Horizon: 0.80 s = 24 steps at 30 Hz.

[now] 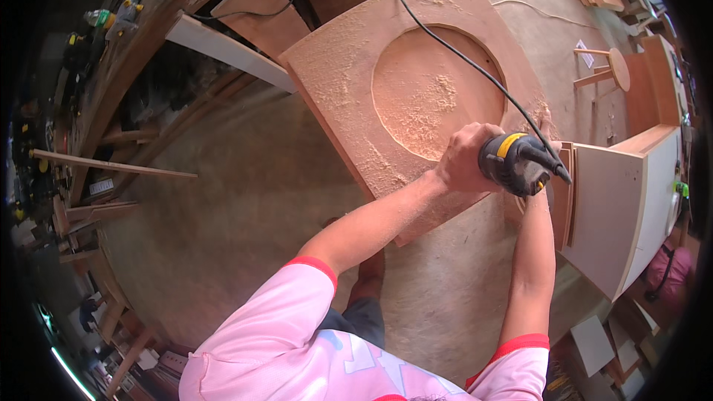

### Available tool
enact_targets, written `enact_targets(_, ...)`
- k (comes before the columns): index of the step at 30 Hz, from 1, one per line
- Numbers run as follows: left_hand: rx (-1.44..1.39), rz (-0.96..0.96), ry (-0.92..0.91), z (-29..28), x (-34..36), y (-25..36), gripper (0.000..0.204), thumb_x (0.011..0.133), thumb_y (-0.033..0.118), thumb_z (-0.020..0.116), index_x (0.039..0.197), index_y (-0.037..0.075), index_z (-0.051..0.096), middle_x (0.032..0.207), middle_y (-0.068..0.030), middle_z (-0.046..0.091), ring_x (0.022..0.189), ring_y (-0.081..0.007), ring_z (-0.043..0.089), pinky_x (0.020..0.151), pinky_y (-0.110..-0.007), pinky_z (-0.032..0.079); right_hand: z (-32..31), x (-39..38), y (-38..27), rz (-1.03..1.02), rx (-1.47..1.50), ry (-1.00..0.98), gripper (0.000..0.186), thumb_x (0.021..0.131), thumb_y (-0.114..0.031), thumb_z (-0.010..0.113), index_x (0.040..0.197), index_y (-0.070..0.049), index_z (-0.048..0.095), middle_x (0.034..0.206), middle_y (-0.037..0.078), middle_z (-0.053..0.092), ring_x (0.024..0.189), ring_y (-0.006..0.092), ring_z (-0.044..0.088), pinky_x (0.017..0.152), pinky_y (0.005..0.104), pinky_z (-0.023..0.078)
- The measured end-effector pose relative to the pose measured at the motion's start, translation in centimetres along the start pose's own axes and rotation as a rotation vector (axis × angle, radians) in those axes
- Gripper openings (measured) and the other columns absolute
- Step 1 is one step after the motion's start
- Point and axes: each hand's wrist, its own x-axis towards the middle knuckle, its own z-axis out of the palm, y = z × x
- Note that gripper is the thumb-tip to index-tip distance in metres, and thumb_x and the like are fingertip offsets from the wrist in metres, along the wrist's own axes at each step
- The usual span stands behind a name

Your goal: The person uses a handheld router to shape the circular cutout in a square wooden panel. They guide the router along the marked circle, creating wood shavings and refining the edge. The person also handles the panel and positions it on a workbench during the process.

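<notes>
My left hand (pixel 468 154) is wrapped round a black corded trim router (pixel 507 163) with a yellow band. On the tool's far side, my right hand (pixel 547 128) closes against it; most of that hand is hidden behind the router body, and only some fingers show. The router is at the near right corner of a thick reddish wooden panel (pixel 334 67). A large round recess (pixel 416 59) is cut into this panel, and pale wood shavings (pixel 416 122) lie in it and across the face. The cutter is hidden.
The black power cord (pixel 445 43) crosses above the panel. Right of it stands a white-sided cabinet (pixel 605 193), with a wooden stool (pixel 618 68) beyond. Timber frames and boards (pixel 230 52) stand at the left. Another person in pink (pixel 668 267) is at the far right.
</notes>
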Motion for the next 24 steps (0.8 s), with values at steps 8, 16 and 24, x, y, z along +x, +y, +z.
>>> enact_targets(8,0.065,0.074,-0.026,-3.9,-1.4,0.5,0.073,0.059,0.034,0.099,0.115,0.007,0.061,0.1,-0.0124,0.07,0.087,-0.0322,0.072,0.078,-0.042,0.059,-1.0,-0.6,-3.1,0.146,0.043,0.215,0.096,0.082,-0.077,0.062,0.116,0.013,0.058,0.108,0.031,0.067,0.111,0.0405,0.066,0.101,0.0486,0.049)
enact_targets(16,0.043,0.053,-0.075,-8.2,-2.1,1.0,0.072,0.062,0.033,0.1,0.115,0.005,0.06,0.104,-0.012,0.072,0.092,-0.0278,0.073,0.082,-0.038,0.06,-1.5,0.9,-5.2,0.17,0.055,0.314,0.119,0.074,-0.093,0.061,0.099,0.023,0.067,0.097,0.039,0.07,0.105,0.0458,0.069,0.096,0.0517,0.051)
enact_targets(24,0.011,0.039,-0.13,-11.9,-1.8,0.9,0.078,0.063,0.033,0.101,0.122,0.004,0.057,0.11,-0.0132,0.071,0.095,-0.0248,0.073,0.084,-0.037,0.059,-1.6,0.8,-5.2,0.164,0.032,0.295,0.118,0.074,-0.093,0.061,0.092,0.023,0.066,0.092,0.037,0.07,0.097,0.0463,0.07,0.09,0.0525,0.052)
